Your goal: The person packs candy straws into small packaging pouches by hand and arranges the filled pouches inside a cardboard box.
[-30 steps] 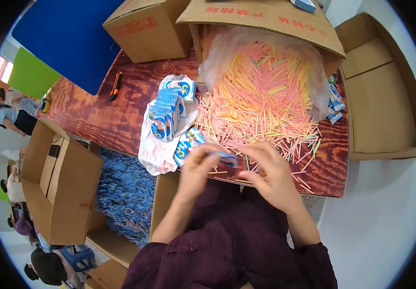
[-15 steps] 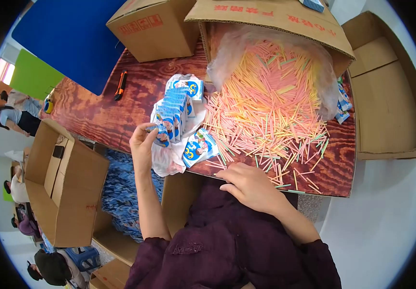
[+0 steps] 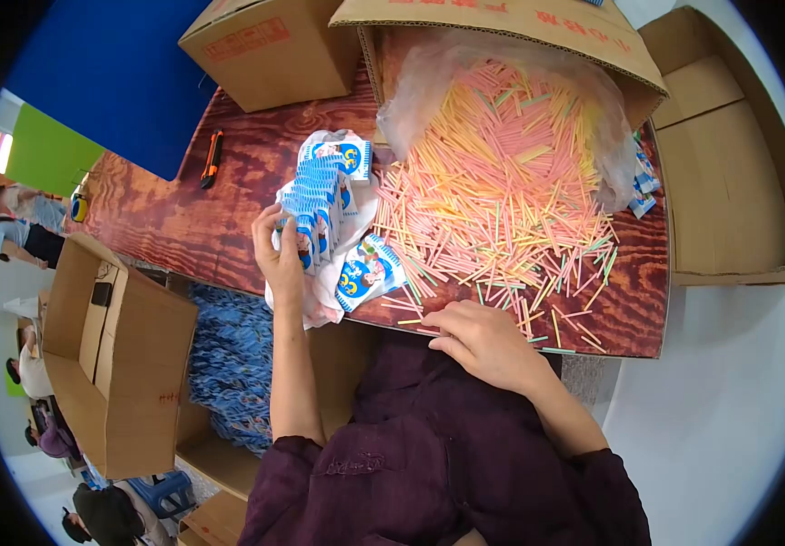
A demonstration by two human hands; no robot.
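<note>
left hand (image 3: 280,247) pinching the near end of the packet row (image 3: 317,205), right hand (image 3: 481,338) loosely curled at the bench (image 3: 170,214) edge, right of the row, beside scattered sticks (image 3: 493,196)

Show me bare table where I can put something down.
Bare tabletop shows between the orange cutter and the pouch stack, and from the cutter toward the yellow item. Crowded: under the loose sticks and around the left hand.

Left hand (image 3: 281,255) on stacked packets (image 3: 322,205), right hand (image 3: 482,338) at table (image 3: 634,332) edge, pastel sticks (image 3: 502,191)
</note>
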